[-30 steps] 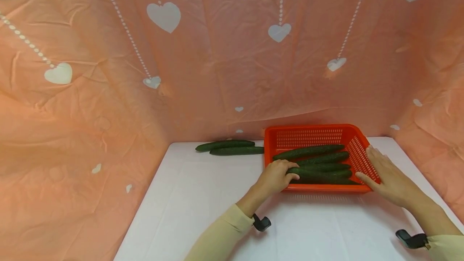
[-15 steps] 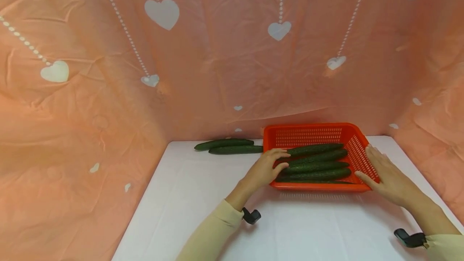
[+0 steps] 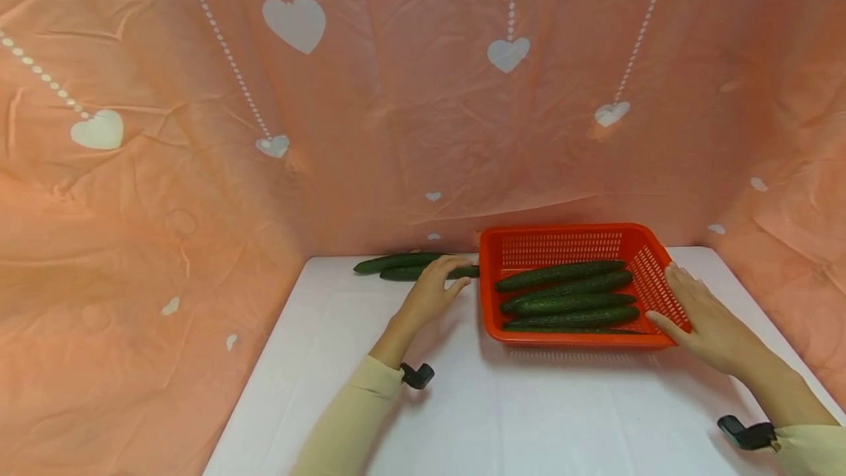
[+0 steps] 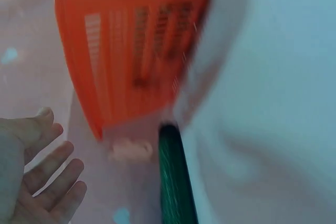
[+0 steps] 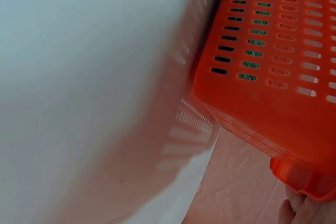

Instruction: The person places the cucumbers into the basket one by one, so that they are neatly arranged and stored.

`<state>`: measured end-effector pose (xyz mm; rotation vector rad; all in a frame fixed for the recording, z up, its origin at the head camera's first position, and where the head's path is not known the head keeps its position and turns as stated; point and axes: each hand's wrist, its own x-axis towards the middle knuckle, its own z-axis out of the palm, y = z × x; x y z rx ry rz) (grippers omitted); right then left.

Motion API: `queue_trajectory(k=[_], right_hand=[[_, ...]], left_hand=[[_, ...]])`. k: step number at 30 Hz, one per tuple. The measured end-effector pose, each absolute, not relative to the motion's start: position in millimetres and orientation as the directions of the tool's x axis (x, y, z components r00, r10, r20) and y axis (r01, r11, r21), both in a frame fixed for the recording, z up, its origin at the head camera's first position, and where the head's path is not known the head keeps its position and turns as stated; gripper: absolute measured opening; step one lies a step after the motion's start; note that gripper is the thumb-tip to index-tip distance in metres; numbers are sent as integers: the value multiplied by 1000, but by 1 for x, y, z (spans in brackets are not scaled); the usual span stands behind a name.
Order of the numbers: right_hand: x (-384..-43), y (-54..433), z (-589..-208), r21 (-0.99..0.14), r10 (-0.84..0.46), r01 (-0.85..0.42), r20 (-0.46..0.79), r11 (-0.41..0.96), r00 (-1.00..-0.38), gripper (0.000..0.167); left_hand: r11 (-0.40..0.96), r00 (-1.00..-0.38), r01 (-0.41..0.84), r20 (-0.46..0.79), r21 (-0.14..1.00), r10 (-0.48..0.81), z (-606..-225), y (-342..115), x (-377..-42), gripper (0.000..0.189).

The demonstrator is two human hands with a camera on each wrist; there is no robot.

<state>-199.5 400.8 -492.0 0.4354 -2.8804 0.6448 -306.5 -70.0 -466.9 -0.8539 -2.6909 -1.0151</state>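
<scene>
My left hand [image 3: 428,296] is over the table left of the basket, fingers loosely extended and holding nothing. It partly covers two dark green cucumbers lying at the table's back: the rear cucumber [image 3: 390,263] and the front cucumber [image 3: 399,273], whose right end reaches the basket's left side. In the left wrist view, the spread left hand [image 4: 47,177] appears apart from a cucumber [image 4: 176,182]. My right hand [image 3: 710,329] rests with straight fingers along the right rim of the orange-red plastic basket [image 3: 581,341], thumb toward its inside. Several cucumbers [image 3: 568,303] lie side by side in the basket.
A white-covered table [image 3: 529,417] carries everything. An orange sheet with pale hearts [image 3: 410,109] stands as a wall behind and on both sides. Black wrist-worn devices [image 3: 418,375] sit at each sleeve cuff.
My left hand has let go of a cucumber in the basket, drawn out over the left rim and moved left to the two outside cucumbers. The right hand has stayed on the basket.
</scene>
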Motion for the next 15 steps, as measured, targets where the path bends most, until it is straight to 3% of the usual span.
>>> queue_trajectory(k=[15], right_hand=[[-199,399,-489,-399,-243,-303,195,865,-950,94]], left_hand=[[679,-918,387,194,624,345,-493,-144,-342,46]])
